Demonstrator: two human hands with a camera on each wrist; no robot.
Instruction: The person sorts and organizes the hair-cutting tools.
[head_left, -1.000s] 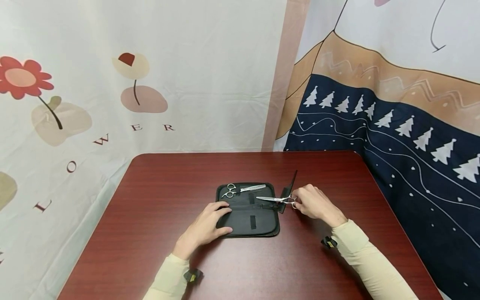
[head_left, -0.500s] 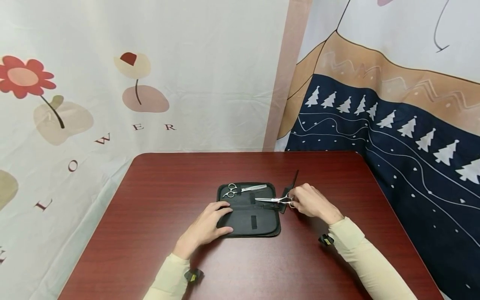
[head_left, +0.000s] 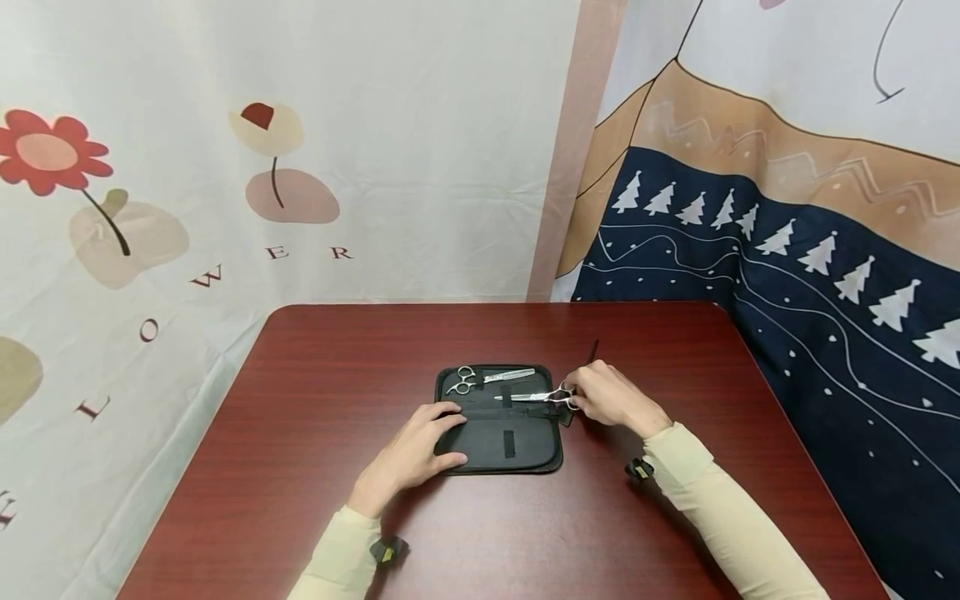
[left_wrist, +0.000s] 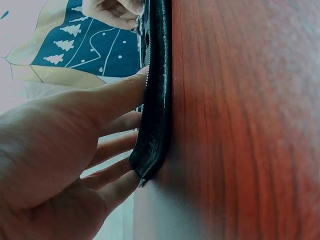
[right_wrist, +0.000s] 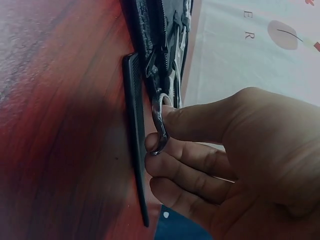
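The scissors (head_left: 528, 397), probably light, stiff and slick, lie across the right side of the black case (head_left: 536, 446), best held by the finger loops (right_wrist: 158, 120), where the right hand (head_left: 611, 395) pinches them, while the left hand (head_left: 408, 446) rests loosely spread at its left edge.

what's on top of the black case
One pair of scissors lies on the black case; a second pair, in the right hand, reaches over it. What the left hand covers cannot be seen.

You are facing a pale, flower-printed cloth (head_left: 420, 150); to its right, a navy, tree-patterned cloth (head_left: 787, 287) is hanging, and the reddish-brown, wood-grained surface (head_left: 322, 392) is gleaming softly.
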